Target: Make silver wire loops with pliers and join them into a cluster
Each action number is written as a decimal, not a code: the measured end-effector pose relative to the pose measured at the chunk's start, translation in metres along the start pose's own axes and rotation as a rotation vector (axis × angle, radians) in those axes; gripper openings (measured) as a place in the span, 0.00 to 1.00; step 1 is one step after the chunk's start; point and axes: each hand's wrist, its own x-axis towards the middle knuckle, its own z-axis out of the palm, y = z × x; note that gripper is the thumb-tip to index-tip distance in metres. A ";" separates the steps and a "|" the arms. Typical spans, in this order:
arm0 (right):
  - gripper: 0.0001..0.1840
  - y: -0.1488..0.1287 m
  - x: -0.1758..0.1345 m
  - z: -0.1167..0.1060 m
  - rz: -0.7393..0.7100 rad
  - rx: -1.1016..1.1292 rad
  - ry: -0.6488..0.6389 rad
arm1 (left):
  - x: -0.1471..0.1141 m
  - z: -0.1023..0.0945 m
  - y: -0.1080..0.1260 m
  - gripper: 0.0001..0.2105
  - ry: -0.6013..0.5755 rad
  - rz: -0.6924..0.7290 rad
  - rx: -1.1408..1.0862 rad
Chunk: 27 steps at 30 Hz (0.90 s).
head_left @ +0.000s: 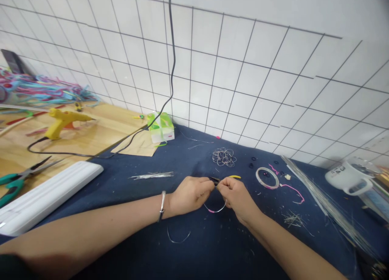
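Over the middle of the dark blue cloth-covered tabletop (136, 243), the two hands nearly meet: the left hand (194, 194) and the right hand (236, 195) are both closed, fingers pinched on a thin silver wire loop with a pink-wrapped stretch (212, 211), whose curve dips between them. Dark-nosed pliers with a yellow handle (235, 176) show behind the fingertips; whether a hand grips them, I cannot tell. Just beyond lies a tangled cluster of silver wire rings (224, 157). To the left is a small bundle of straight silver wires (153, 175); nearer the person, a single bent silver wire (178, 242). To the right rest a whitish round hoop (258, 176), a pink cord (294, 189) beside it, and a scattered heap of short wire pieces (293, 219).
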 end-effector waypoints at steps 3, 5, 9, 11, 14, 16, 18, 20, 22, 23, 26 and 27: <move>0.08 0.000 0.000 0.001 0.032 0.017 -0.012 | 0.000 -0.001 0.001 0.08 0.001 0.020 0.037; 0.08 0.000 0.000 0.001 0.049 0.035 -0.022 | 0.000 -0.002 0.002 0.08 -0.014 0.027 0.053; 0.08 0.000 0.000 0.001 0.051 0.062 -0.029 | 0.000 -0.003 0.002 0.08 -0.041 0.032 0.084; 0.08 0.001 0.000 0.000 0.050 0.064 -0.024 | 0.000 -0.003 0.002 0.08 -0.038 0.020 0.088; 0.08 0.002 0.001 0.000 0.050 0.057 -0.019 | -0.001 -0.002 0.001 0.08 -0.016 -0.002 0.079; 0.08 0.002 0.001 0.001 0.053 0.054 -0.020 | -0.001 -0.001 0.001 0.08 -0.005 -0.005 0.082; 0.08 0.001 0.000 0.002 0.059 0.059 -0.023 | -0.001 0.000 0.001 0.08 -0.001 -0.003 0.090; 0.08 0.000 0.000 0.003 0.065 0.068 -0.024 | -0.001 0.000 0.001 0.08 0.002 0.000 0.092; 0.08 0.000 0.000 0.003 0.068 0.085 -0.029 | 0.000 0.001 0.001 0.08 0.006 0.006 0.090; 0.08 0.000 0.000 0.003 0.069 0.095 -0.031 | 0.000 0.001 0.001 0.08 0.008 0.010 0.090; 0.08 0.001 0.000 0.003 0.072 0.116 -0.033 | 0.000 0.001 0.001 0.08 0.004 0.019 0.097; 0.08 0.002 0.000 0.003 0.072 0.117 -0.031 | 0.000 0.001 0.002 0.08 0.002 0.019 0.101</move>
